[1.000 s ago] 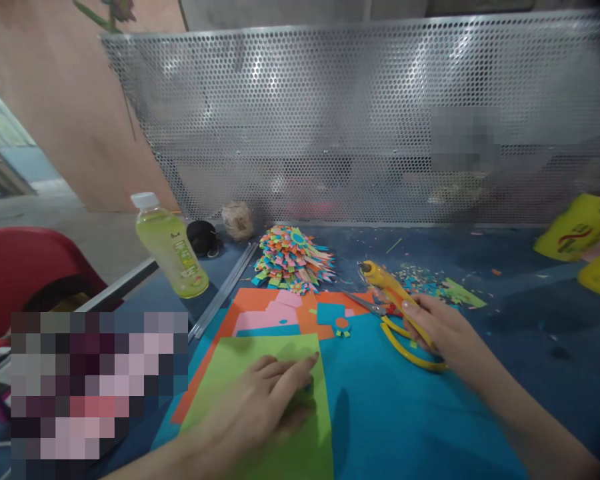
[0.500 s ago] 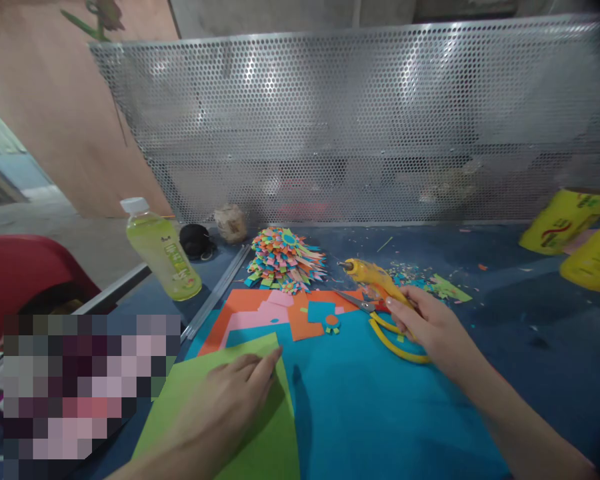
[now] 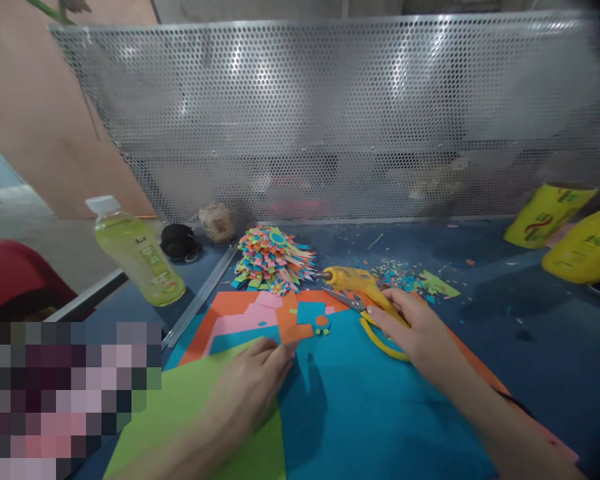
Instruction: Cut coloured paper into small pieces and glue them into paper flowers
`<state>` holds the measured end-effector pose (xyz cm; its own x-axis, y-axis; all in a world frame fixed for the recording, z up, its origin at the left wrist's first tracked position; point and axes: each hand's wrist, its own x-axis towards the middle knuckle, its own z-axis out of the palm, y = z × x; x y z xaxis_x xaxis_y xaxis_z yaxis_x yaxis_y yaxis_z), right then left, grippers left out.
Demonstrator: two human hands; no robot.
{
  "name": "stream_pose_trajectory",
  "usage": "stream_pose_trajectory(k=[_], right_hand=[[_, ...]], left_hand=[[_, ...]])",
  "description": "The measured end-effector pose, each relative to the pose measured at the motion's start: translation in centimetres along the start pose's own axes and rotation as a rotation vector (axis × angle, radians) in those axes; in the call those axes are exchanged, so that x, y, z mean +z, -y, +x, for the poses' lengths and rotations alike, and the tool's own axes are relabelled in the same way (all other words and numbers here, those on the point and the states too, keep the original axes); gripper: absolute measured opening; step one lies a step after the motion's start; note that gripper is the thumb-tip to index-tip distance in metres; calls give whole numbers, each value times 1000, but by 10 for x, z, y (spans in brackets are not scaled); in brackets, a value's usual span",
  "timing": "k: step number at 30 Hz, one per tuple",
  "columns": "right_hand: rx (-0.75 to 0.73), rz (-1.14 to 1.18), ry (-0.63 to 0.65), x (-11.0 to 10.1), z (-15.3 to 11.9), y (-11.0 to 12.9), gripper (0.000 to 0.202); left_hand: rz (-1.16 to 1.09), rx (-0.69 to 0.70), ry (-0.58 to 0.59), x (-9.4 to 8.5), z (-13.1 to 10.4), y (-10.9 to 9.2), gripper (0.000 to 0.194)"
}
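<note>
My right hand (image 3: 405, 323) is wrapped round a yellow hot glue gun (image 3: 353, 279), its nozzle pointing left. Just below lie scissors (image 3: 350, 300) with yellow handles, partly hidden by that hand. My left hand (image 3: 260, 377) reaches over the edge of a green paper sheet (image 3: 170, 393), its fingers drawn together near an orange paper piece (image 3: 304, 331); what they pinch, if anything, is hidden. Beyond the fingertips lies a small round paper piece (image 3: 322, 322) with an orange centre and green tabs. Under these spreads a blue sheet (image 3: 370, 413).
A pile of colourful fringed paper (image 3: 275, 257) stands at the back, with paper scraps (image 3: 405, 277) to its right. A drink bottle (image 3: 140, 257) and glue sticks (image 3: 203, 293) are at left. Yellow containers (image 3: 550, 213) stand right, before a perforated metal panel (image 3: 300, 120).
My left hand has moved right, past the green sheet's edge toward the orange piece. My right hand keeps hold of the glue gun. The view has shifted slightly.
</note>
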<state>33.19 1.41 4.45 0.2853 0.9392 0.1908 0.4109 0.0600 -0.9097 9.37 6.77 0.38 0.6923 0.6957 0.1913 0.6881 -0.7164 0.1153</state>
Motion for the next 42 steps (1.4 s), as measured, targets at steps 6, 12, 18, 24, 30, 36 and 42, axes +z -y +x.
stream_pose_trajectory(k=[6, 12, 18, 24, 30, 36, 42], right_hand=[[6, -272, -63, 6, -2, -8, 38], [11, -155, -127, 8, -4, -2, 32], [39, -61, -160, 4, 0, -3, 28], [47, -113, -125, 3, 4, -9, 31], [35, -138, -114, 3, 1, -11, 33], [17, -170, -124, 3, 0, -9, 33], [62, -120, -144, 4, 1, -7, 33]], left_hand=[[-267, -88, -86, 5, 4, 9, 37], [-477, -255, -75, -3, 4, 14, 58], [-223, 85, -199, 7, -12, 5, 81], [-174, 89, -197, 4, -10, 5, 87], [-350, 9, -293, 2, -7, 15, 80], [-263, 63, -228, -5, -5, 14, 75], [-219, 304, -61, -6, -9, -2, 88]])
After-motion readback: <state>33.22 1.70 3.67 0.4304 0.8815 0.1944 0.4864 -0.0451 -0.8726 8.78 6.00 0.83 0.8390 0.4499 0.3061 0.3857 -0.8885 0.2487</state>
